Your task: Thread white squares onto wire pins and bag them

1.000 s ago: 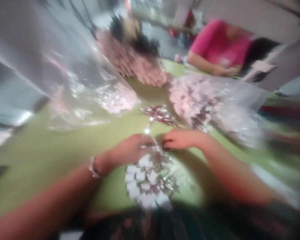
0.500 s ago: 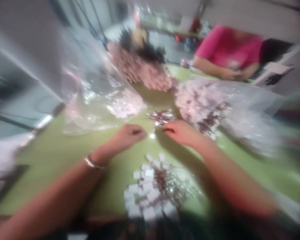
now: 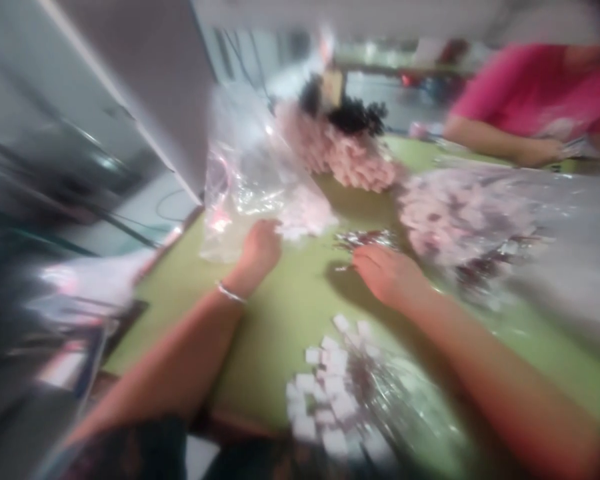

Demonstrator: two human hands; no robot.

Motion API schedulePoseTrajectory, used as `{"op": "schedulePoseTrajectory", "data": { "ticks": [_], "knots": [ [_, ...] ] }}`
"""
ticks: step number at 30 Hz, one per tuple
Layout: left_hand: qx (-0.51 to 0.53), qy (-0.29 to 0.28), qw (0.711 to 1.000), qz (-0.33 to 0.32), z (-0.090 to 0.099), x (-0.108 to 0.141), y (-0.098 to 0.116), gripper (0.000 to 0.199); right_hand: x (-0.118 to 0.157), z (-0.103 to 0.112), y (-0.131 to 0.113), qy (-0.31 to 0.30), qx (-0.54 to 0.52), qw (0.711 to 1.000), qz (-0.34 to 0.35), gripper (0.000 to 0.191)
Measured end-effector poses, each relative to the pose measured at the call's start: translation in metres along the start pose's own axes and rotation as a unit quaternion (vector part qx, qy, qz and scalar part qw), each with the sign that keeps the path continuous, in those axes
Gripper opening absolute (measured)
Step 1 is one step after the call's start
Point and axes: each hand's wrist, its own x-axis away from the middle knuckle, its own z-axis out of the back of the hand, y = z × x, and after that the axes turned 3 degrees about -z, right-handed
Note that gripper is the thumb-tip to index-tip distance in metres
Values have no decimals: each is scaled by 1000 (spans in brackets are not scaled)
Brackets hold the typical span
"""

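Observation:
My left hand [image 3: 264,247] is at the edge of a small heap of pale pink-white pieces [image 3: 305,213], beside a clear plastic bag. Its fingertips are smeared and partly hidden, so its grip is unclear. My right hand [image 3: 387,270] has its fingers bent together at a little pile of shiny silver and dark red strips [image 3: 365,238]. Whatever those fingers hold is hidden. Closer to me lies a bunch of thin shiny strands [image 3: 400,387] with white square tags [image 3: 335,387] fanned out at their left end.
The clear plastic bag [image 3: 253,180] stands at the left of the green table [image 3: 275,340]. Behind are pink bundles [image 3: 360,160] with dark tops. On the right, a large clear bag [image 3: 570,253] adjoins pale pink pieces [image 3: 450,207]. A person in a pink shirt [image 3: 540,93] sits across.
The view has swung left, so the table appears further right. My left hand has moved away from my right hand to the pale pieces; my right hand stays near the shiny strips.

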Motion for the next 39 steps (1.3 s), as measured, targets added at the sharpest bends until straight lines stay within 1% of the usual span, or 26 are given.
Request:
{"op": "schedulePoseTrajectory", "data": {
  "ticks": [2, 4, 6, 7, 8, 11, 13, 16, 18, 19, 20, 21, 24, 25, 27, 29, 31, 33, 35, 37, 39],
  "knots": [
    [-4, -20, 1000, 16, -3, -4, 4, 33, 5, 9, -10, -11, 8, 999, -48, 29],
    [-13, -41, 999, 28, -6, -8, 7, 30, 11, 12, -18, -59, 4, 994, -89, 26],
    [-17, -57, 998, 27, -9, -11, 8, 28, 17, 7, -22, -108, -26, 987, -120, 21],
    [-18, -61, 998, 24, -10, -12, 7, 27, 19, 3, -21, -119, -53, 982, -134, 20],
    [-18, -63, 998, 21, -10, -12, 7, 26, 22, -2, -20, -116, -86, 978, -149, 20],
    [-8, -59, 998, 21, -9, -11, 6, 26, 27, -14, -11, -69, -212, 959, -177, 18],
    [8, -52, 998, 25, -5, -7, 8, 27, 28, -17, -8, -47, -275, 941, -194, 17],
    [63, -15, 998, 22, 3, 0, 16, 30, 27, -9, -9, -41, -303, 914, -266, 15],
    [145, 8, 989, 32, 9, 8, 26, 30, 26, 1, -13, -41, -308, 900, -305, 15],
    [202, 5, 978, 52, 11, 13, 32, 30, 26, 5, -16, -44, -313, 895, -316, 15],
    [268, -11, 960, 77, 13, 18, 38, 31, 26, 9, -18, -48, -318, 890, -324, 15],
    [335, -37, 936, 105, 14, 23, 44, 32, 26, 12, -21, -52, -324, 885, -330, 16],
    [500, -145, 838, 163, 10, 39, 61, 38, 27, 14, -26, -52, -343, 875, -338, 17],
    [533, -175, 809, 176, 7, 43, 66, 38, 28, 13, -27, -45, -348, 874, -335, 17],
    [575, -222, 762, 202, 2, 49, 73, 36, 29, 11, -28, -24, -351, 878, -324, 16],
    [603, -241, 726, 226, -2, 52, 79, 33, 30, 9, -29, -8, -344, 889, -302, 16],
    [627, -247, 697, 244, -3, 52, 83, 27, 31, 8, -29, -5, -330, 905, -268, 16],
    [641, -248, 680, 256, -2, 52, 85, 22, 31, 6, -29, -7, -310, 922, -234, 17],
    [641, -257, 677, 253, -1, 51, 86, 21, 32, 3, -28, -5, -282, 937, -208, 17],
    [627, -272, 690, 238, 0, 51, 84, 23, 33, 1, -27, -2, -251, 949, -193, 18],
    [598, -288, 717, 212, -2, 51, 81, 27, 35, 0, -26, 9, -206, 961, -182, 19]
  ]
}}
